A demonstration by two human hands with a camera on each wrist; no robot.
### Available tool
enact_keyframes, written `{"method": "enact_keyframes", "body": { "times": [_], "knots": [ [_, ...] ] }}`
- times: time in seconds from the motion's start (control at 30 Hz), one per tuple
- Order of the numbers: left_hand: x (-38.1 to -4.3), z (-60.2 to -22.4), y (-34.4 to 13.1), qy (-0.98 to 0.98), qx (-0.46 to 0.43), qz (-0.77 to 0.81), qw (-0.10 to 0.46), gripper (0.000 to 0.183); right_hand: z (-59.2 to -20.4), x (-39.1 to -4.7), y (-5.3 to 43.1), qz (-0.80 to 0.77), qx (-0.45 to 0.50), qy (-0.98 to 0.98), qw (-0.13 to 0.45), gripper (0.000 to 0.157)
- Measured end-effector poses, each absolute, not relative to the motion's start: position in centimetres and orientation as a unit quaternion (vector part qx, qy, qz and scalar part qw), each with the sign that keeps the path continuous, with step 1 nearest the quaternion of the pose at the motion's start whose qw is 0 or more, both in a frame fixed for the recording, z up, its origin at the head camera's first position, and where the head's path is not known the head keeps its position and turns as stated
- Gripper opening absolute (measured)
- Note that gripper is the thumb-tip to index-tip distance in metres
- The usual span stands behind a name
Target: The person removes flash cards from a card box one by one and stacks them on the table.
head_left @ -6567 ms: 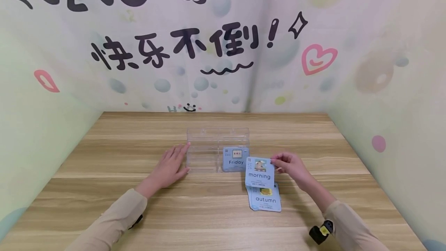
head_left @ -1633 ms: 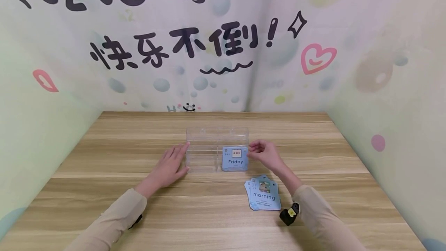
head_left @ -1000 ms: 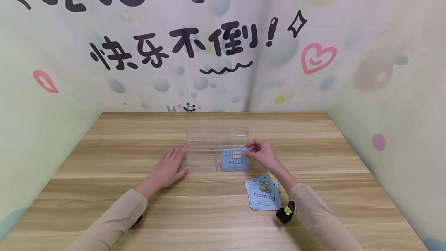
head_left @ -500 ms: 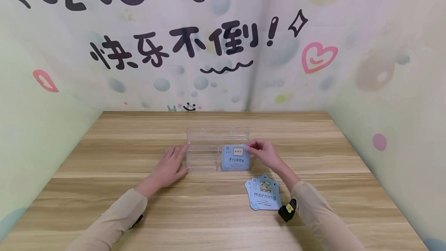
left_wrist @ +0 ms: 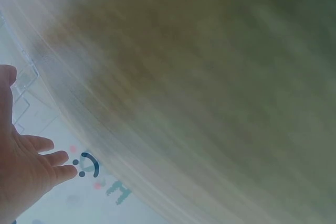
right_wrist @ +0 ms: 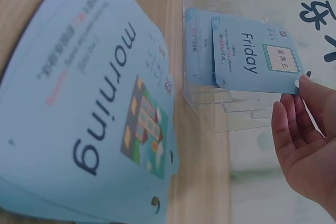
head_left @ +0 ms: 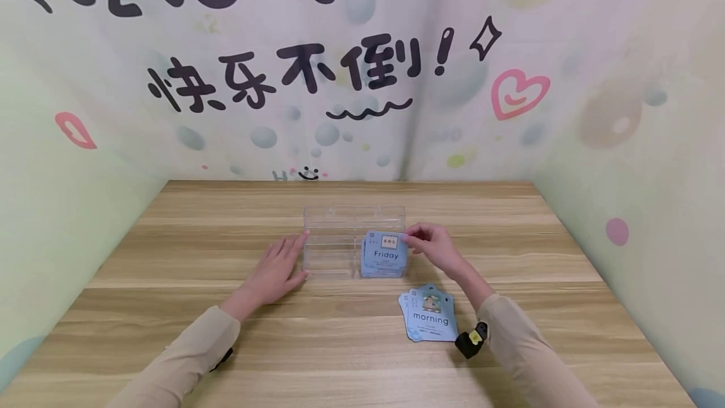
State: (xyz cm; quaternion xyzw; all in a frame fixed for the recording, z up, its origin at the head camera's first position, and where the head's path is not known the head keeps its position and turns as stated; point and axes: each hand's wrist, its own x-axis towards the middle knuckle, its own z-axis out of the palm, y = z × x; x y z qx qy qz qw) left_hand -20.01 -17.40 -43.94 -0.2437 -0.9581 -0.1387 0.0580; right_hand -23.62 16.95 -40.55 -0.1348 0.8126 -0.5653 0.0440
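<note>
A clear plastic card holder [head_left: 331, 257] stands on the table, its front right pocket filled with blue cards. My right hand [head_left: 433, 247] pinches the top right corner of the blue "Friday" card [head_left: 386, 255]. In the right wrist view that card [right_wrist: 257, 56] is partly raised in front of another blue card [right_wrist: 200, 51] in the pocket. My left hand [head_left: 277, 272] rests on the table with straight fingers, its fingertips at the holder's left side. The left wrist view shows this hand [left_wrist: 29, 169] with fingers spread beside the holder's edge.
A stack of blue cards with "morning" [head_left: 432, 315] on top lies in front of the holder, to the right. Behind the wooden table [head_left: 255, 345] hangs a printed cloth backdrop [head_left: 226, 137]. Black cameras are strapped at both wrists.
The "morning" card has gone from my right hand onto the stack. That hand moved left to the holder, took the "Friday" card by its corner and drew it upward. My left hand stays put.
</note>
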Motion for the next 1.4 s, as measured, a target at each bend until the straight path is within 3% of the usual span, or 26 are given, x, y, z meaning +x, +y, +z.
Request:
{"method": "enact_keyframes", "body": {
  "times": [0.83, 1.4],
  "knots": [
    [-20.2, -44.0, -17.4, -0.957, -0.246, -0.143, 0.056, 0.078, -38.1, -21.9, 18.2, -0.579, -0.124, 0.805, 0.041, 0.022],
    [-20.2, -44.1, -17.4, -0.957, -0.246, -0.141, 0.056, 0.078, -39.3, -20.3, 20.7, -0.556, -0.149, 0.815, 0.067, 0.021]
  ]
}}
